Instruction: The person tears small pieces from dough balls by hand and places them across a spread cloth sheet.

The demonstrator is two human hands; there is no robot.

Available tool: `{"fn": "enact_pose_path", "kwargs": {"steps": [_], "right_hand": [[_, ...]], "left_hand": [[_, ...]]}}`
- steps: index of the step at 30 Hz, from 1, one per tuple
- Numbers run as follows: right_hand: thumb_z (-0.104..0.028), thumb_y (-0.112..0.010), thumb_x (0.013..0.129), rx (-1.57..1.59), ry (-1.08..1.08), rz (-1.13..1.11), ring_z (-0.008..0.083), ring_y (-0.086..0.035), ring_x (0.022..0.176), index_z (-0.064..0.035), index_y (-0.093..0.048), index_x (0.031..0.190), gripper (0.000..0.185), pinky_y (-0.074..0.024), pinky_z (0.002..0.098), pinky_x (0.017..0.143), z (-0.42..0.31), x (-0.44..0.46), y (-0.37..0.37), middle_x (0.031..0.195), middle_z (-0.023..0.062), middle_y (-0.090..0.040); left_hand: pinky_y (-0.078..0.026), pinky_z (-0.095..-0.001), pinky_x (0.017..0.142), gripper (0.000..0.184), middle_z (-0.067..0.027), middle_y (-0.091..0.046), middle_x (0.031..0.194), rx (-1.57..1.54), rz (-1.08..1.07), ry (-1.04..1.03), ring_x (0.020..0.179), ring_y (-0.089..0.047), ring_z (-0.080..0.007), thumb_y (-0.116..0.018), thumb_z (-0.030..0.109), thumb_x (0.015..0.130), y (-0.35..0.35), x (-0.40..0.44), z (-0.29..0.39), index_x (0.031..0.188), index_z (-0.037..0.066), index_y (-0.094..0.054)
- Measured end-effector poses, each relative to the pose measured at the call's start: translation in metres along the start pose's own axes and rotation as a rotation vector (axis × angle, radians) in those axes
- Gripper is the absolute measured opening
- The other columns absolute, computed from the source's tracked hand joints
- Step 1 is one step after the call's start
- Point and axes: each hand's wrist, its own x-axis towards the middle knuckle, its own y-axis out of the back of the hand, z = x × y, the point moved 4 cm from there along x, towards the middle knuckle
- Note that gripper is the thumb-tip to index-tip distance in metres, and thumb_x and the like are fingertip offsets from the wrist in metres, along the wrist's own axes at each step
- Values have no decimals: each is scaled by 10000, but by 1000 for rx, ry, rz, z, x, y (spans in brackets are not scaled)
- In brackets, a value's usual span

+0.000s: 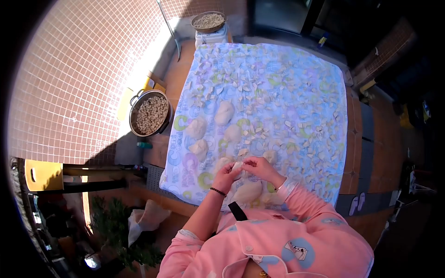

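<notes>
Just above the near part of a printed cloth (pixel 273 116), both hands meet around a small pale, dough-like piece (pixel 238 165). My left hand (pixel 225 177) is closed on its left side, a dark beaded bracelet on the wrist. From the right, my right hand (pixel 260 167) pinches the piece between thumb and fingers. Several larger pale lumps lie around them, including an oval one (pixel 224 112) farther off, one to the left (pixel 196 128) and a big one (pixel 248 191) close to my body. Small torn or broken pale pieces (pixel 255 132) are scattered over the cloth.
Left of the cloth stands a metal pot (pixel 150 113) full of pale chunks. A round pan (pixel 208 22) of similar bits rests on a white container at the back. A green plant (pixel 113 227), a yellow board (pixel 44 175) and slippers (pixel 357 204) are around.
</notes>
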Motion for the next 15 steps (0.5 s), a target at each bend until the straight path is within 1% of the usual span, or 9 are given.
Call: {"fn": "enact_pose_path", "kwargs": {"steps": [1,2,3,4,8,10,11,13,15], "right_hand": [[-175,-598,809,-3,3,15,34,-464,619,5,-609,851,185,-397,204,532,1,-3,1,731,-28,-556],[-168,-602,804,-27,-36,0,32,-456,601,0,-607,845,174,-385,199,515,4,-5,3,714,-29,-549],[-162,-607,799,-50,-77,-14,29,-449,582,-4,-605,839,163,-373,194,498,8,-7,4,696,-29,-543],[-166,-607,800,-16,-44,-2,25,-434,568,-10,-600,835,160,-354,185,482,12,-7,5,658,-29,-522],[-168,-604,803,27,-72,-22,34,-444,562,-17,-603,827,153,-357,183,486,1,-17,11,640,-30,-519],[-174,-605,802,257,-180,-83,43,-459,556,-24,-607,825,152,-367,186,490,9,-20,12,639,-23,-524],[-174,-605,802,257,-178,-81,43,-459,556,-24,-607,825,152,-367,186,490,11,-20,15,639,-23,-524],[-188,-600,808,505,-325,7,51,-479,561,-26,-611,824,163,-382,189,500,22,-19,25,631,-19,-527],[-200,-628,775,61,-204,276,96,-511,582,-22,-612,845,192,-414,223,527,29,6,74,650,24,-548]], "left_hand": [[-467,-245,728,240,-16,-574,953,91,17,-1,853,-558,-93,-577,83,821,-1,2,0,1050,28,-533],[-467,-245,728,240,-16,-574,953,97,-1,1,853,-558,-93,-577,83,821,-5,2,2,1050,28,-533],[-460,-233,710,227,-12,-576,926,156,1,0,821,-552,-85,-596,92,807,-9,0,4,1019,26,-544],[-454,-221,693,217,-7,-578,899,215,4,-1,789,-547,-77,-614,100,793,-11,-2,6,987,25,-554],[-449,-216,686,192,7,-580,882,213,-84,-10,782,-544,-70,-619,96,789,-13,0,4,965,40,-568],[-451,-225,685,183,1,-587,896,129,-134,49,791,-555,-81,-609,90,796,-14,0,0,969,50,-566],[-451,-225,685,183,1,-587,896,131,-136,49,791,-555,-81,-609,90,796,-15,0,0,969,50,-566],[-456,-241,684,170,-4,-595,909,-38,-130,93,809,-567,-98,-594,88,807,-19,-3,0,973,64,-564],[-457,-248,689,172,-2,-596,913,-47,-84,100,818,-570,-106,-589,87,810,-21,-3,0,980,71,-564]]}}
